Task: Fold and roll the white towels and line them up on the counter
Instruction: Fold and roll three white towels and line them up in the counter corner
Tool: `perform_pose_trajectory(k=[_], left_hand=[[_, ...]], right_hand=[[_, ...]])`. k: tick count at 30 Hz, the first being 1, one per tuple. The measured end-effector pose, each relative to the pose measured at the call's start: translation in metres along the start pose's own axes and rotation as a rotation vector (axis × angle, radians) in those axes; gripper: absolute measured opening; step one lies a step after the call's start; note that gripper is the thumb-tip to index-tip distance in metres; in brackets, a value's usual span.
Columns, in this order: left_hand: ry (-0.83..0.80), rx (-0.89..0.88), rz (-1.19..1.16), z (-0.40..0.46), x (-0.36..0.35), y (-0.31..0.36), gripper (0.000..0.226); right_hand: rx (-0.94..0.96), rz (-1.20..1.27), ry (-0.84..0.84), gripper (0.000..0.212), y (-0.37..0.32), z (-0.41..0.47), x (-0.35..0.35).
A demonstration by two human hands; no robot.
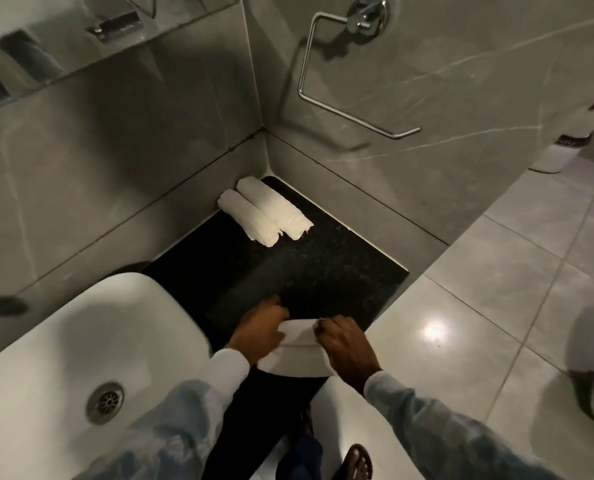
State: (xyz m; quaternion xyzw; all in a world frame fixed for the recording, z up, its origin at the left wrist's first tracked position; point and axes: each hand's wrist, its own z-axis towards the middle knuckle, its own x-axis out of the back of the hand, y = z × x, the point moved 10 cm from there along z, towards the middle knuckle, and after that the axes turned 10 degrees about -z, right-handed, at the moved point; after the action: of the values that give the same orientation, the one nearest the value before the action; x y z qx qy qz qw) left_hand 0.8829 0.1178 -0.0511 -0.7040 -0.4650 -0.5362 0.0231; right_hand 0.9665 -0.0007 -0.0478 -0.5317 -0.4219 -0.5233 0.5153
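Head view, looking down into a bathroom corner with grey marble-look walls. A black speckled counter [323, 268] fills the corner. At its far end, against the wall, two rolled white towels [266, 211] lie side by side, touching, their near ends pointing toward the viewer.

At the counter's near edge, both hands work on a third towel [297, 355], folded flat and partly hanging over the edge. The left hand [261, 332] grips its left side, fingers curled over the cloth. The right hand [345, 344] pinches the top right edge, fingers closed on the fabric. Both arms wear pale denim sleeves with white cuffs.

A white sink [81, 344] sits to the left, touching the counter, with a metal drain [105, 403] in its basin. A chrome towel ring [351, 77] hangs on the right wall. Glossy pale floor tiles [496, 306] lie to the right, and a sandalled foot [356, 462] shows at the bottom.
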Motion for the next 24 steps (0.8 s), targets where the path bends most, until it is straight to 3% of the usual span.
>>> perform_pose_trajectory(k=[2,6,10,12,15,19,22,24], left_hand=[[0.012,0.007,0.037,-0.006,-0.010,-0.001,0.039],[0.198,-0.059,0.190,-0.032,-0.021,0.011,0.027],[0.341,-0.153,0.247,-0.062,-0.035,0.027,0.026],[0.332,-0.143,0.245,-0.064,-0.036,0.027,0.022],[0.221,-0.078,0.145,-0.055,-0.020,0.024,0.020],[-0.017,-0.013,0.075,-0.050,-0.042,0.009,0.051],[0.016,0.025,0.123,-0.059,-0.056,0.009,0.049],[0.087,0.003,0.169,-0.066,-0.057,0.014,0.047]], right_hand=[[-0.012,0.026,0.020,0.028,-0.002,-0.005,0.001],[-0.027,0.058,-0.114,0.017,-0.001,0.004,0.009],[-0.165,0.188,-0.284,0.037,0.017,0.007,0.005],[-0.121,0.115,-0.281,0.035,0.007,0.002,0.003],[-0.016,0.025,-0.117,0.022,-0.014,-0.021,0.010],[0.061,-0.003,0.031,0.021,-0.032,-0.055,0.006],[0.072,0.014,-0.024,0.015,-0.034,-0.047,0.014],[0.008,0.085,-0.155,0.022,-0.024,-0.036,0.019]])
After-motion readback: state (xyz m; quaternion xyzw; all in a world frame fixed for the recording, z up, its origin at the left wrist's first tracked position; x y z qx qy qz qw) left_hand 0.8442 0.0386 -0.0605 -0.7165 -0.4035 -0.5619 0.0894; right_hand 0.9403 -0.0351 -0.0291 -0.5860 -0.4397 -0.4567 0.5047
